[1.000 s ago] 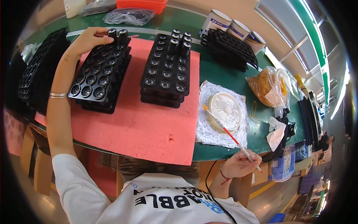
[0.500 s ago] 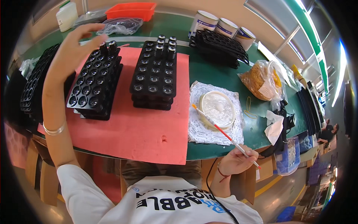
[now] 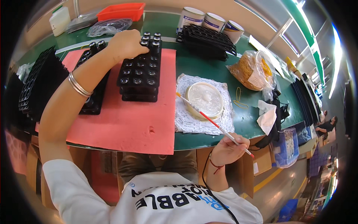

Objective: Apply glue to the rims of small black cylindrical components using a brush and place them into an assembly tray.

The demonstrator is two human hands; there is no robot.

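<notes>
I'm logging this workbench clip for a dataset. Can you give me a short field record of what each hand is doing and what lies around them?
left hand: rests on top of the black tray stack, far end
right hand: holds a thin red-and-white brush near the table edge
brush tip: over the round white dish
dish rests on: printed paper sheet
under trays: pink mat
table: green
also there: bag of rubber bands, three tins, red bin

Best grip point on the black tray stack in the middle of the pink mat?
Probably the two long sides of the black tray stack, low down, fingers under the bottom tray's rim, coming in from the near short edge. The top is all open pockets with small parts at the far end, where the left hand rests, so a top grip looks poor. The pink mat in front is open.
</notes>
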